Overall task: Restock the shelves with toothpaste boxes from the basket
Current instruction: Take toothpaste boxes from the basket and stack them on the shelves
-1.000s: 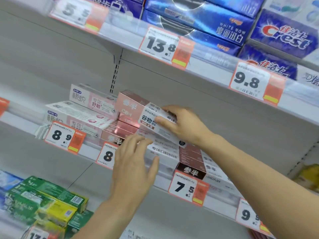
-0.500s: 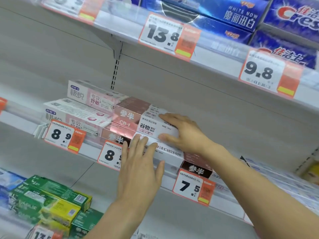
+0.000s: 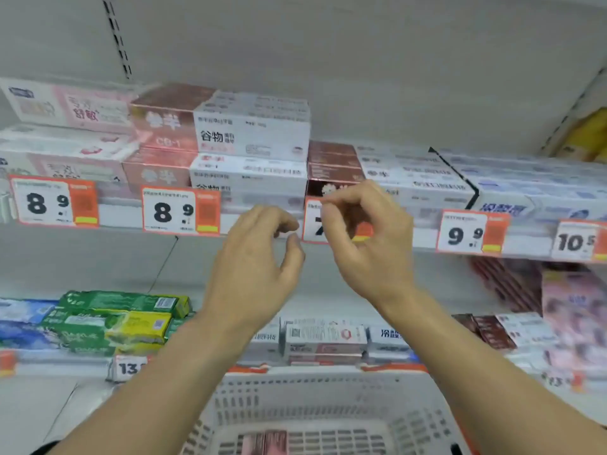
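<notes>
While our left hand [image 3: 259,257] and right hand [image 3: 364,244] hang loosely curled, holding nothing, we should reach for the pink toothpaste boxes [image 3: 262,443] in the basket [image 3: 328,399] at six o'clock, gripping one lengthwise.

Two boxes [image 3: 249,126] are stacked on the middle shelf [image 3: 124,218], with another stack [image 3: 65,106] just to their left and lower rows [image 3: 410,178] to their right. Price tags [image 3: 180,211] are fixed along the shelf edge. Both hands — left [image 3: 256,257], right [image 3: 368,244] — are held before that edge, apart from the boxes. The basket [image 3: 315,408] is placed below them (more boxes [image 3: 266,443] lie in it), before the lower shelf [image 3: 59,366].
</notes>
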`<state>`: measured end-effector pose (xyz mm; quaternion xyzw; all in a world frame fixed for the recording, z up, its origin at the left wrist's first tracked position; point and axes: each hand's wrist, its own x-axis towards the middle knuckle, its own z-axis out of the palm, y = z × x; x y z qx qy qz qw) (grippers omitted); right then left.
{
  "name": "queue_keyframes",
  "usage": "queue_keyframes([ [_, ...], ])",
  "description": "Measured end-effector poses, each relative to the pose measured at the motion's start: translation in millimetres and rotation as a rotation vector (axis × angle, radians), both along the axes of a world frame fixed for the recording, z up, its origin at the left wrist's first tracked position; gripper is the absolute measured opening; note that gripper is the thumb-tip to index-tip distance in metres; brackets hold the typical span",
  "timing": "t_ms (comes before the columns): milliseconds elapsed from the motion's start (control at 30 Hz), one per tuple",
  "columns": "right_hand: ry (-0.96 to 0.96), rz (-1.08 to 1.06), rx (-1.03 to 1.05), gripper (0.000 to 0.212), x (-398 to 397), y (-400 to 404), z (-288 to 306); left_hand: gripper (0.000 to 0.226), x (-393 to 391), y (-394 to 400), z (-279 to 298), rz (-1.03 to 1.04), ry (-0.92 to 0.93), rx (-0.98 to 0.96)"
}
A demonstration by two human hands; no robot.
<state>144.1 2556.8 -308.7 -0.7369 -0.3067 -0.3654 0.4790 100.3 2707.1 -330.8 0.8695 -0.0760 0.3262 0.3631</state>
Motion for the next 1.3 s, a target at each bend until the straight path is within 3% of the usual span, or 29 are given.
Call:
queue_keyframes([
  [167, 0.462, 0.059, -0.164, 0.007, -43, -28, -141, 0.012, -20, -11, -60, -0.246, 0.434, 0.24],
  [267, 0.837, 0.195, -0.556, 0.006, -61, -57, -222, 0.005, -39, -9, -110, -0.296, 0.634, 0.272],
  [367, 1.093, 0.247, -0.875, 0.023, -79, -84, -279, 0.004, -58, -4, -167, -0.295, 0.904, 0.301],
  [467, 1.293, 0.279, -0.949, 0.043, -93, -95, -304, 0.029, -71, 0, -227, -0.236, 1.204, 0.389],
  [600, 1.386, 0.313, -0.873, 0.05, -95, -85, -315, 0.063, -82, -6, -288, -0.129, 1.42, 0.473],
  [767, 1.448, 0.295, -0.854, 0.052, -83, -59, -333, 0.069, -85, 2, -321, -0.106, 1.494, 0.514],
  [933, 1.543, 0.302, -0.865, 0.07, -74, -26, -355, 0.048, -88, -1, -330, -0.009, 1.469, 0.217],
  [1033, 1.606, 0.336, -0.89, 0.077, -77, -5, -366, 0.04, -82, 3, -333, 0.015, 1.446, 0.132],
  [1100, 1.648, 0.347, -0.891, 0.071, -82, 6, -371, 0.034, -81, 9, -337, 0.017, 1.446, 0.096],
  [1233, 1.653, 0.27, -0.818, 0.028, -82, 26, -369, 0.035, -80, 21, -334, 0.09, 1.456, 0.001],
  [1300, 1.593, 0.257, -0.861, 0.039, -84, 29, -366, 0.037, -81, 25, -332, 0.11, 1.492, -0.098],
])
